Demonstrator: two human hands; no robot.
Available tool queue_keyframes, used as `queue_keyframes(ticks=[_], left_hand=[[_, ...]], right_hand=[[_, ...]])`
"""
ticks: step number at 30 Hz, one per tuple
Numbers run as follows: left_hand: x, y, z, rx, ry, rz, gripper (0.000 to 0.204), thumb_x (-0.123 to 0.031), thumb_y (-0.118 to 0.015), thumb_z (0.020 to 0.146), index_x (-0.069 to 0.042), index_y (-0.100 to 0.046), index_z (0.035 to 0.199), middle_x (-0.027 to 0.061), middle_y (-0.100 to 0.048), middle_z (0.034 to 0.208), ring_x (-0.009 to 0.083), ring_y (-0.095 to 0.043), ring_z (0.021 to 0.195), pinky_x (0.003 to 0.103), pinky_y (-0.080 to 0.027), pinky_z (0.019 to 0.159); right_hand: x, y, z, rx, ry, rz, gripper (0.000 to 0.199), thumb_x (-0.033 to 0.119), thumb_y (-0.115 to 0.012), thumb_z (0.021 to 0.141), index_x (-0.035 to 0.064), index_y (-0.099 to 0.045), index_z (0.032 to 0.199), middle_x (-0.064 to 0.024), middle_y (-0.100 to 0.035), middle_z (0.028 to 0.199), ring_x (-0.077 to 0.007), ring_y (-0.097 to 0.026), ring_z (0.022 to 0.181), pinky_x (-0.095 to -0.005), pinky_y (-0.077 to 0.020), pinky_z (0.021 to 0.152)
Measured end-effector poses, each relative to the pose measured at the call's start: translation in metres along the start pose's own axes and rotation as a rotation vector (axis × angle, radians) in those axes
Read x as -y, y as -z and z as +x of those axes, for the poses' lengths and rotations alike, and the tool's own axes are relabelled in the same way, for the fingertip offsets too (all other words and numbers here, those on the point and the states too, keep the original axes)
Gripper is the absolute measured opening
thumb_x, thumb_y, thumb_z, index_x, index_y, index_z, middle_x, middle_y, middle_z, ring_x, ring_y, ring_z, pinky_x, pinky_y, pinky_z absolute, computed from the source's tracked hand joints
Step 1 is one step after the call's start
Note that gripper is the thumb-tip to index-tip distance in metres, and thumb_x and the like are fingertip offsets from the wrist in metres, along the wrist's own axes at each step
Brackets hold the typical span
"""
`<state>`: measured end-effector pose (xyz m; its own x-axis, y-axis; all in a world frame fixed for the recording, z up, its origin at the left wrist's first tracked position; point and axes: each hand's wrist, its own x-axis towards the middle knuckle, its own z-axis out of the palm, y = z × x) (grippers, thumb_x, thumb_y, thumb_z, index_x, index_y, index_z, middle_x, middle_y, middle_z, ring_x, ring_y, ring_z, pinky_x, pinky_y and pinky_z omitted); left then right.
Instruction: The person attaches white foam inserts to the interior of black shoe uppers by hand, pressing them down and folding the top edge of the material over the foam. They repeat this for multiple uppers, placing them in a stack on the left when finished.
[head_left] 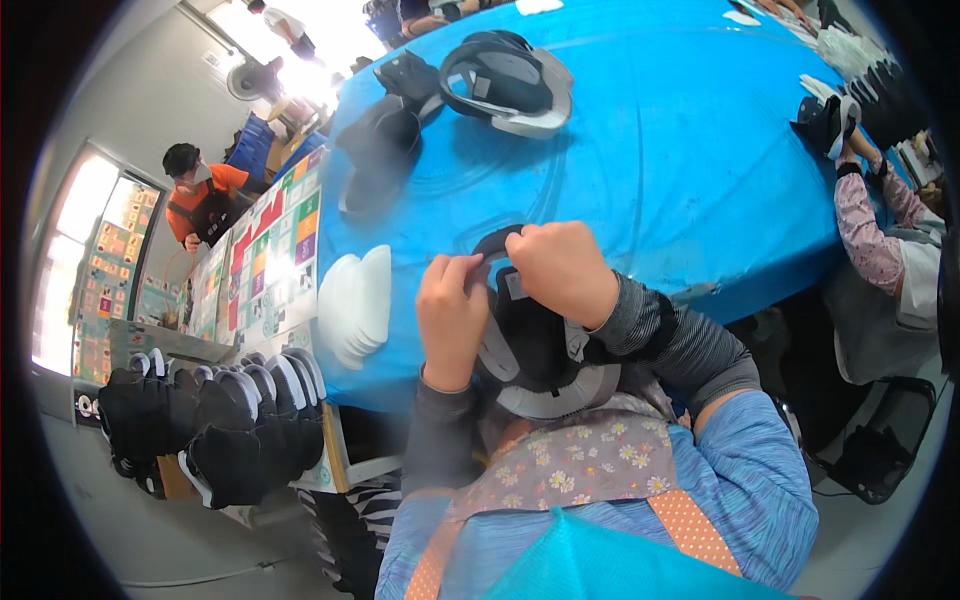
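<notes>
A black shoe upper with a pale grey band along its lower edge and a small white label inside is held close in front of my chest, over the table's near edge. My left hand pinches its far rim from the left side. On the right, my right hand is closed on the same rim, knuckles up. The fingers hide part of that rim. Left of my left hand lies a fanned stack of white insole-shaped pieces.
More black shoe uppers lie on the far part of the blue-covered table. Several others stand in a row at the lower left. A co-worker in orange is at the left; another's patterned sleeve shows at the right.
</notes>
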<state>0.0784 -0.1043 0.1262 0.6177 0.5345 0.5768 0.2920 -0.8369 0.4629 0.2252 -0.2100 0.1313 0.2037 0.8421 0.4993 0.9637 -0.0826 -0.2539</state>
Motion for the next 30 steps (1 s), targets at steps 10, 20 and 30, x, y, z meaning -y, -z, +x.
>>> queue_keyframes(ticks=[10, 20, 30], left_hand=[[0.001, -0.003, 0.005, 0.021, 0.033, -0.164, 0.01, 0.002, -0.078, 0.082, 0.002, -0.072, 0.09, 0.0084, -0.061, 0.077, 0.0158, -0.058, 0.065, 0.028, -0.044, 0.06], [0.01, -0.012, 0.001, -0.027, -0.14, -0.138, 0.013, 0.002, -0.079, 0.082, 0.001, -0.073, 0.094, 0.0078, -0.062, 0.079, 0.0149, -0.058, 0.067, 0.027, -0.044, 0.06], [0.022, -0.009, -0.02, -0.076, -0.041, -0.059, 0.017, 0.0, -0.082, 0.076, -0.002, -0.073, 0.09, 0.0107, -0.066, 0.079, 0.0269, -0.061, 0.07, 0.036, -0.047, 0.063]], right_hand=[[0.0, 0.011, -0.004, -0.018, -0.022, 0.035, 0.004, 0.008, -0.067, 0.078, 0.0049, -0.065, 0.079, -0.0137, -0.068, 0.077, -0.0308, -0.069, 0.072, -0.0407, -0.0539, 0.06], [0.002, 0.007, -0.008, -0.036, -0.05, 0.052, 0.004, 0.007, -0.067, 0.078, 0.0053, -0.064, 0.076, -0.0124, -0.067, 0.077, -0.0305, -0.068, 0.072, -0.0395, -0.0535, 0.061], [-0.002, 0.003, -0.011, -0.115, -0.011, 0.037, 0.006, 0.01, -0.069, 0.073, 0.005, -0.067, 0.071, -0.0148, -0.067, 0.071, -0.0296, -0.07, 0.069, -0.0368, -0.0537, 0.057]])
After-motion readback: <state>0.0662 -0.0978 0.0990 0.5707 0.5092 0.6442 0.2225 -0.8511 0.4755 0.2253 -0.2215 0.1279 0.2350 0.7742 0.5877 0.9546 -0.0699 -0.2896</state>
